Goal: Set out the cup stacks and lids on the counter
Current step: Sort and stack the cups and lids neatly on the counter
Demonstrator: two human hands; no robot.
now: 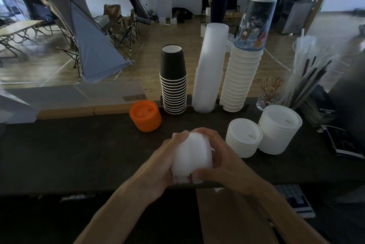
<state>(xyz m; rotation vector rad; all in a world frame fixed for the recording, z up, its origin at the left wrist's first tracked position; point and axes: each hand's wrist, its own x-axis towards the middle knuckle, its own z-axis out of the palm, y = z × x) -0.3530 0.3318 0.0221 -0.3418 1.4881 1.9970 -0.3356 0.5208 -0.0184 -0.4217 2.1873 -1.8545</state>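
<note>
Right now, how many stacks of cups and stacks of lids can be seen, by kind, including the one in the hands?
Cup stacks: 3 (black paper, translucent plastic, white paper)
Lid stacks: 4 (orange, two white on counter, one held)
Total: 7

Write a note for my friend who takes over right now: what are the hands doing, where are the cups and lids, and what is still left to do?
Left hand and right hand: both closed around a stack of clear lids, held above the dark counter.
Done: black cup stack, frosted cup stack and white cup stack stand along the counter's far edge. Orange lids sit left of the black cups. Two white lid stacks sit at the right.
Left: set the clear lids down, probably in the bare spot between the orange and white lids.
</note>
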